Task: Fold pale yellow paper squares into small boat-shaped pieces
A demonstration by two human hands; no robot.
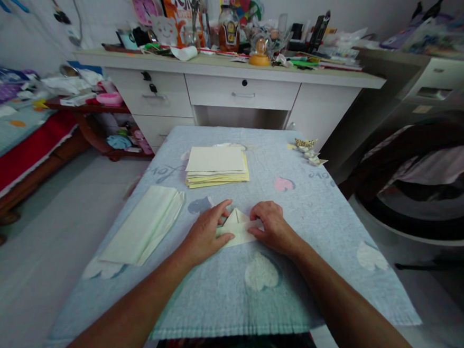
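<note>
A cream sheet of paper (240, 234), folded to a triangular peak with a flat strip along its near edge, lies on the cloth-covered table in front of me. My left hand (209, 234) holds its left end, the thumb on the strip and the fingers behind. At the other end my right hand (273, 225) is closed, with curled fingers and its thumb pressing on the strip. Beyond the hands rests a stack of cream and yellow paper (215, 162). To the left lies a pile of long pale-green folded paper (144, 225).
Small folded paper pieces (309, 151) sit at the table's far right corner. The blue patterned tablecloth (326, 273) hangs over the near edge. Behind stands a white desk (242, 91) crowded with jars and clutter. A front-loading washing machine (421, 102) is at right, a bed (22, 130) at left.
</note>
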